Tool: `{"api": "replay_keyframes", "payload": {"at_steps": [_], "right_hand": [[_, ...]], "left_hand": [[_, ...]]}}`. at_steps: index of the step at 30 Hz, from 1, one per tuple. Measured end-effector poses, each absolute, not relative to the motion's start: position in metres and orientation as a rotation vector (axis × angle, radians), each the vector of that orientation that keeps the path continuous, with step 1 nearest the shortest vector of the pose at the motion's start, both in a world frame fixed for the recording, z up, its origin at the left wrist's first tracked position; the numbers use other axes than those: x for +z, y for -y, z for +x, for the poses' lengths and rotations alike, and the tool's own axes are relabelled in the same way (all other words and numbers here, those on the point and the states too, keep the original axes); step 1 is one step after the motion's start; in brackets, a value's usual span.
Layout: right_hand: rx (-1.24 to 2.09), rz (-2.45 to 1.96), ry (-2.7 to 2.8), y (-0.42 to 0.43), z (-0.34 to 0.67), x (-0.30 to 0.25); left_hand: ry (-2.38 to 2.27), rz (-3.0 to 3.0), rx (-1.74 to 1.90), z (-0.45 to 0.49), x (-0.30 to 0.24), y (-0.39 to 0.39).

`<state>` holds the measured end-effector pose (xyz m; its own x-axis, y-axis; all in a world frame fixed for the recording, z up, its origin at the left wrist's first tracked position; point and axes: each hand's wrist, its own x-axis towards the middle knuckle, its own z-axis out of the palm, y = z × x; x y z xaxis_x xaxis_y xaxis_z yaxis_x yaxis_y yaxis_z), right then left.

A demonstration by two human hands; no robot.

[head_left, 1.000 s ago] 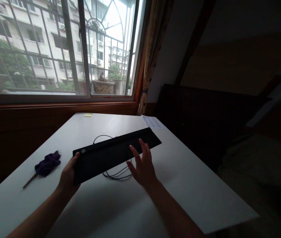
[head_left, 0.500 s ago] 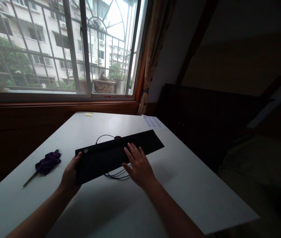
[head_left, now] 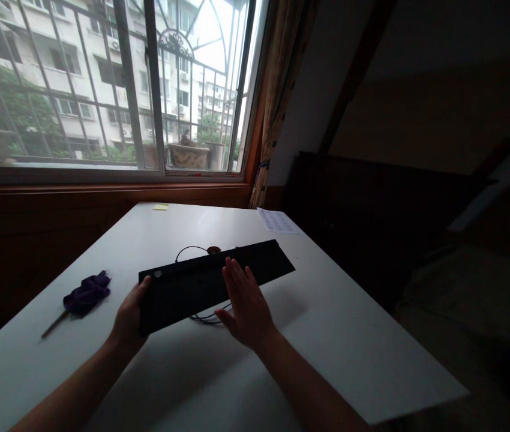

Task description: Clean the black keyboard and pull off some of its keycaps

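A long black keyboard [head_left: 201, 282] is held slightly above the white table [head_left: 327, 336], turned so its flat back faces me. My left hand [head_left: 128, 318] grips its near left end, thumb on top. My right hand [head_left: 243, 303] lies flat against the keyboard's back near its middle, fingers stretched out and together. The keyboard's black cable [head_left: 201, 316] loops on the table beneath it and curls out behind it.
A purple cloth on a thin stick [head_left: 81, 295] lies at the table's left. A yellow sticky note [head_left: 161, 207] and a printed paper sheet [head_left: 277, 220] sit at the far edge near the barred window [head_left: 102, 90]. Dark furniture [head_left: 372, 204] stands to the right.
My right hand has slid left along the keyboard's back, from near its right half toward the middle, with its fingers drawn together. My left hand keeps its grip.
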<state>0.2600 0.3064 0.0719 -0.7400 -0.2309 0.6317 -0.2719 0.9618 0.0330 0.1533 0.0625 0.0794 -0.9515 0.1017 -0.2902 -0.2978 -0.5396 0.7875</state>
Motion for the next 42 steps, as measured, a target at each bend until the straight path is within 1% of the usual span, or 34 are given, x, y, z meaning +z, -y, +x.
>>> {"api": "replay_keyframes", "payload": {"at_steps": [4, 8, 14, 19, 24, 29, 33, 37, 42], "right_hand": [[0.052, 0.422, 2.499, -0.302, 0.259, 0.068], [0.08, 0.384, 2.441, -0.298, 0.26, 0.068], [0.033, 0.506, 2.519, -0.295, 0.261, 0.07], [0.052, 0.262, 2.448, -0.315, 0.26, 0.072], [0.032, 0.256, 2.499, -0.34, 0.255, 0.067], [0.068, 0.021, 2.397, -0.361, 0.251, 0.059], [0.042, 0.03, 2.444, -0.373, 0.249, 0.055], [0.072, -0.054, 2.338, -0.374, 0.25, 0.058], [0.019, -0.067, 2.422, -0.377, 0.246, 0.051]], "left_hand": [[-1.364, -0.312, 2.543, 0.153, 0.077, -0.062], [-1.385, -0.307, 2.526, 0.154, 0.077, -0.062], [-1.373, -0.339, 2.521, 0.155, 0.079, -0.063], [-1.388, -0.273, 2.518, 0.156, 0.081, -0.061], [-1.381, -0.263, 2.539, 0.154, 0.078, -0.06], [-1.384, -0.289, 2.526, 0.15, 0.073, -0.059], [-1.362, -0.32, 2.517, 0.15, 0.073, -0.057], [-1.343, -0.338, 2.49, 0.154, 0.079, -0.056], [-1.366, -0.281, 2.532, 0.154, 0.08, -0.056]]}}
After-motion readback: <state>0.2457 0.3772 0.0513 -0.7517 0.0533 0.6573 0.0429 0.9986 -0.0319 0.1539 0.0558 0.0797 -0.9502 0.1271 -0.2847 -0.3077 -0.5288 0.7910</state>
